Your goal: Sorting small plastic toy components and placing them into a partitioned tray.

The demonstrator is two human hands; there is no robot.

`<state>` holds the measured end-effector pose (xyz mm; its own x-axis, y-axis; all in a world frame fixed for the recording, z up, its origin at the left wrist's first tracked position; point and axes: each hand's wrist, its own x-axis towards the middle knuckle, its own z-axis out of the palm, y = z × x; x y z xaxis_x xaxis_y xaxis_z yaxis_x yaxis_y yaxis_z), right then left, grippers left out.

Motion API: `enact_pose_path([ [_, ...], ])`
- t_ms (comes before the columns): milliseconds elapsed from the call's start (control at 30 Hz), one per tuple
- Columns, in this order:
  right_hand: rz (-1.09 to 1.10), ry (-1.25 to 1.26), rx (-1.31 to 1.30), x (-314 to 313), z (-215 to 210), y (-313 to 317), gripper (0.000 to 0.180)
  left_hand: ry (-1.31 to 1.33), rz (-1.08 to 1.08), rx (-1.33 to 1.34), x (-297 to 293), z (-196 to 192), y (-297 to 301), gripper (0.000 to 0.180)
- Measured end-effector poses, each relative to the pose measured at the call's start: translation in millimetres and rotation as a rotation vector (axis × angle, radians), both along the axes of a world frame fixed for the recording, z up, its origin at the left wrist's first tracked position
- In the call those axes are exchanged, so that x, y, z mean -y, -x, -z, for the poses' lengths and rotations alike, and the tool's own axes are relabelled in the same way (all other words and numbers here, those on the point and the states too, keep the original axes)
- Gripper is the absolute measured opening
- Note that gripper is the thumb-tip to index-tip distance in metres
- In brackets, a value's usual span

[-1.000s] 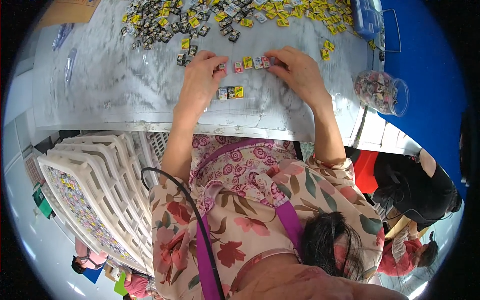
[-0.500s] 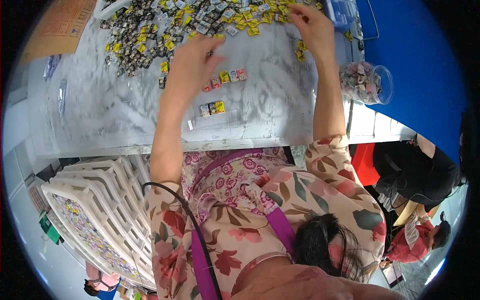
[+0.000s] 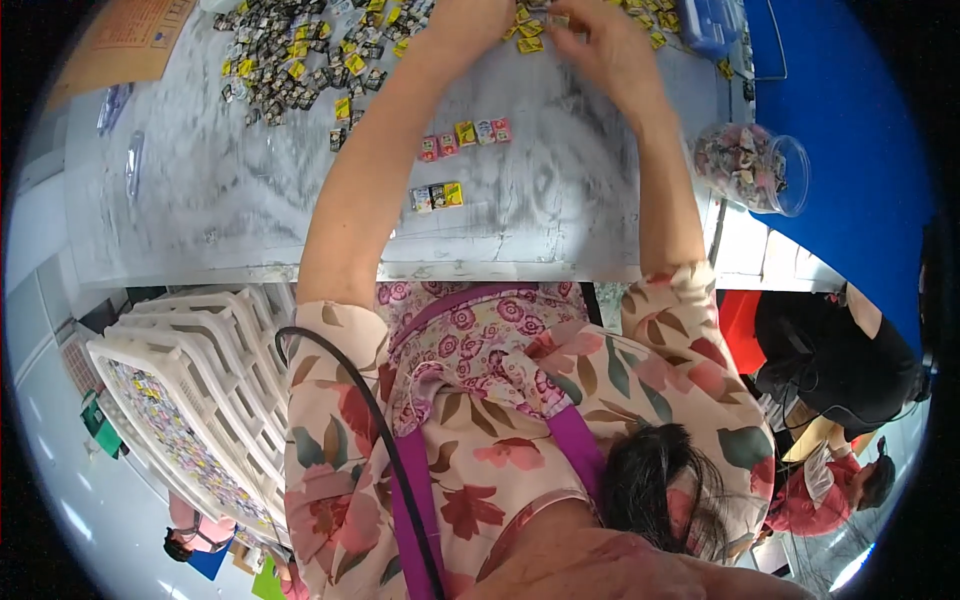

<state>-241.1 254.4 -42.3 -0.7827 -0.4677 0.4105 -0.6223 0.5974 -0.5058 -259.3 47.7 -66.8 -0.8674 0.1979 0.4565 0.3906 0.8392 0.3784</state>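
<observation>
Miniature cartons (image 3: 465,133) lie five in a row on the marbled table (image 3: 550,230), beyond a row of three (image 3: 437,196). Near yellow pieces (image 3: 530,44), the right hand (image 3: 612,50) curls at a pale piece (image 3: 558,20) (gripped or not, I cannot tell); the left hand (image 3: 468,30) has its grip hidden.

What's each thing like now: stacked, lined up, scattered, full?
Pile of pieces: loose, scattered
Five-piece row: lined up
Smaller group: side by side
Clear jar: many pieces inside
White crates: stacked
Blue container: lid unclear
Left hand: grip hidden, partly cut off
Right hand: bent, grip unclear
</observation>
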Motion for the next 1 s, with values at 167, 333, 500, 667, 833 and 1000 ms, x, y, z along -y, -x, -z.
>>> enact_pose_path([
  [167, -0.05, -0.027, 0.235, -7.6, 3.2, -79.7, 0.026, -0.232, -0.086, 0.327, -1.5, -72.7, -56.8, 0.016],
  [333, -0.099, -0.086, 0.248, -8.9, -6.8, -101.5, 0.032, -0.568, -0.097, 0.551, 50.8, -41.8, -134.7, 0.025],
  [500, -0.203, -0.038, 0.221, -2.8, -8.5, -94.2, 0.045, -0.631, -0.386, 0.746, 60.1, -33.3, -190.6, 0.024],
  [667, -0.258, -0.089, 0.343, 1.6, -3.2, -95.9, 0.048, -0.593, -0.424, 0.695, 54.8, -14.4, -202.0, 0.023],
  [833, -0.27, -0.089, 0.381, 7.3, -4.1, -98.4, 0.047, -0.485, -0.437, 0.593, 43.0, -23.2, -202.2, 0.02],
  [1000, -0.234, -0.103, 0.32, 11.8, -3.0, -102.8, 0.045, -0.359, -0.35, 0.531, 36.6, -38.4, -206.2, 0.031],
])
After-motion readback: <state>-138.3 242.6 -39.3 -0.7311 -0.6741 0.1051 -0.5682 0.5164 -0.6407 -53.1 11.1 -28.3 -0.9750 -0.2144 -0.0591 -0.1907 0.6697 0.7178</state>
